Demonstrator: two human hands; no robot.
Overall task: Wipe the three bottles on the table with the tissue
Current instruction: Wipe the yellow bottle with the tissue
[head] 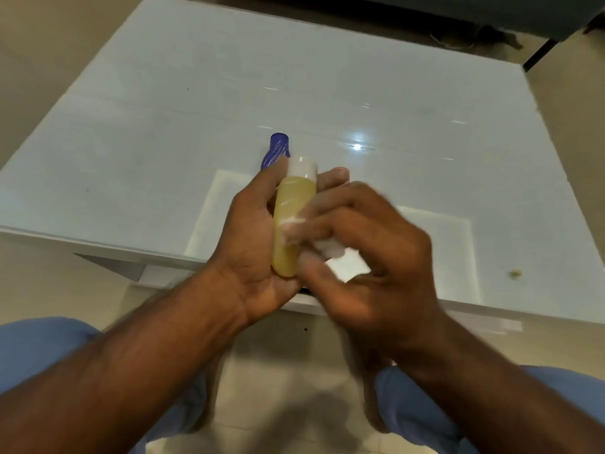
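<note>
Left hand (252, 244): fingers wrapped around clear yellow-liquid bottle with white cap (293, 221) | right hand (363, 257): fingers pinching white tissue (340, 260) against it | blue bottle (276, 152) at 12 o'clock, on glossy white table (163, 126).

Both bare forearms reach forward, the hands meeting in the middle. The left hand (253, 237) curls palm-up in a closed grip. The right hand (363, 257), blurred, has its fingers bent inward, pinched together.
</note>
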